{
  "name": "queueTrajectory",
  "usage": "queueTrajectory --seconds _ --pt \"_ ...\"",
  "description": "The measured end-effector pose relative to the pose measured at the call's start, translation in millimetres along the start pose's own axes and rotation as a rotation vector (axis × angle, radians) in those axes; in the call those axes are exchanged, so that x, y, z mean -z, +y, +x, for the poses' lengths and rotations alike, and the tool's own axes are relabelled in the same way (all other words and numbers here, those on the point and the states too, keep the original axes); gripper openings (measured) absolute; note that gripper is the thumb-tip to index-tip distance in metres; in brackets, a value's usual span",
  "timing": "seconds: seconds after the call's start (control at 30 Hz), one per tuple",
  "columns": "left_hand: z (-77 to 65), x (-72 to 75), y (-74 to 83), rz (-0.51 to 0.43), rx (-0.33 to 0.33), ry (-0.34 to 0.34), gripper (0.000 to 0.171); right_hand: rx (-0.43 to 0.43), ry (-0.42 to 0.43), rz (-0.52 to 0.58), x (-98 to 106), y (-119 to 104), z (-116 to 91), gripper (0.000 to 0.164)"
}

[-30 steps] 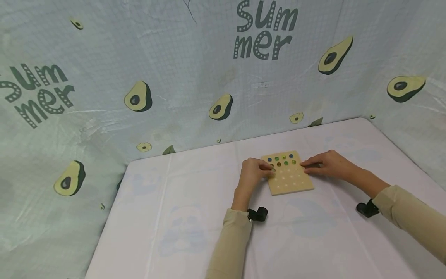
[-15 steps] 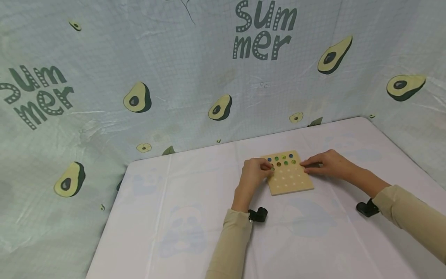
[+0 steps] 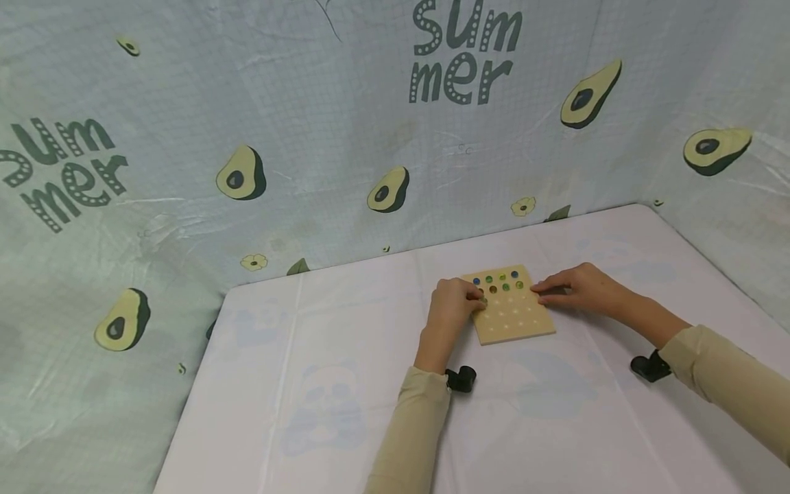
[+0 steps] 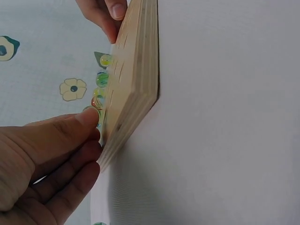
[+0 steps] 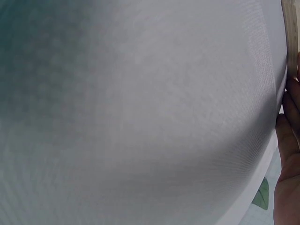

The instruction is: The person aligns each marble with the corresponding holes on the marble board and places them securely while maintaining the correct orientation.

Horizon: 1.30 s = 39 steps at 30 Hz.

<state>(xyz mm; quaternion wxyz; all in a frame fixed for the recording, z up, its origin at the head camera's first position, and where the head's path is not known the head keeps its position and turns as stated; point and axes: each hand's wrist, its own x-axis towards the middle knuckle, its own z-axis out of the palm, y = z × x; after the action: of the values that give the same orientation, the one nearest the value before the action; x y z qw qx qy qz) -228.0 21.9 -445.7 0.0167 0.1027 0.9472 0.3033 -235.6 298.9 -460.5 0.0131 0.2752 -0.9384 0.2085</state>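
A square wooden board (image 3: 515, 321) with rows of small hollows lies on the table. Glass marbles (image 3: 505, 287) in blue, green, yellow and brownish red fill its two far rows. At the board's left side my left hand (image 3: 453, 305) pinches a greenish marble (image 4: 92, 109) between thumb and fingertips, close over the third row. The fingers partly hide the left end of the second row. My right hand (image 3: 583, 291) rests its thumb and fingertips against the board's right edge, and those fingers (image 5: 287, 136) show beside the edge in the right wrist view.
A pale pink cloth with faint panda prints covers the table (image 3: 345, 329). Behind it hangs a light curtain (image 3: 321, 123) printed with avocados and lettering. Black wrist cameras sit on both wrists, the left one (image 3: 461, 379) low over the cloth.
The left hand stays at the third row with the marble, its wrist shifting slightly right. The right hand and the board keep their places; the head view has tilted a little.
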Motion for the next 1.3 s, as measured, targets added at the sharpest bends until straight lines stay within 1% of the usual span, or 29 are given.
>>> queueTrajectory --seconds 0.13,0.27,0.37,0.5,0.63,0.73,0.77,0.87,1.03,1.17,1.23,1.3 --pt "1.6 2.3 -0.6 0.000 -0.033 -0.030 0.012 0.000 0.001 0.001 0.4 1.1 0.4 0.030" --pt "3.4 5.9 -1.2 0.016 -0.075 -0.088 0.012 -0.001 0.000 -0.001 -0.1 1.9 0.5 0.030" --pt "5.5 8.1 -1.3 0.051 -0.109 -0.111 0.013 0.002 0.004 0.001 -0.8 2.4 0.4 0.029" --pt "6.9 10.0 -1.0 0.089 -0.126 -0.125 0.016 0.013 0.011 0.004 -1.4 3.2 0.2 0.029" --pt "6.6 11.9 -2.0 0.068 -0.121 -0.138 0.018 0.025 0.025 -0.010 -1.4 3.7 -0.1 0.029" --pt "6.4 14.6 -6.1 0.033 -0.128 -0.138 0.019 0.025 0.031 -0.013 -1.6 3.8 0.0 0.029" --pt "6.4 16.4 -8.5 0.020 -0.130 -0.142 0.020 0.025 0.032 -0.009 -1.7 3.9 0.2 0.029" --pt "8.4 23.9 -20.3 -0.028 -0.166 -0.169 0.021 0.023 0.032 -0.005 -2.4 3.6 0.5 0.029" --pt "15.4 46.8 -47.4 -0.101 -0.234 -0.243 0.025 0.026 0.032 -0.002 -2.3 2.6 0.5 0.029" --pt "20.1 66.3 -66.6 -0.086 -0.247 -0.275 0.027 0.022 0.024 -0.003 -0.8 1.5 0.3 0.029" --pt "21.2 73.0 -74.4 -0.065 -0.238 -0.302 0.027 0.021 0.017 -0.002 -0.1 0.5 0.2 0.028" --pt "22.1 76.4 -81.2 -0.050 -0.237 -0.337 0.027 0.018 0.012 -0.002 0.2 0.3 0.3 0.029"
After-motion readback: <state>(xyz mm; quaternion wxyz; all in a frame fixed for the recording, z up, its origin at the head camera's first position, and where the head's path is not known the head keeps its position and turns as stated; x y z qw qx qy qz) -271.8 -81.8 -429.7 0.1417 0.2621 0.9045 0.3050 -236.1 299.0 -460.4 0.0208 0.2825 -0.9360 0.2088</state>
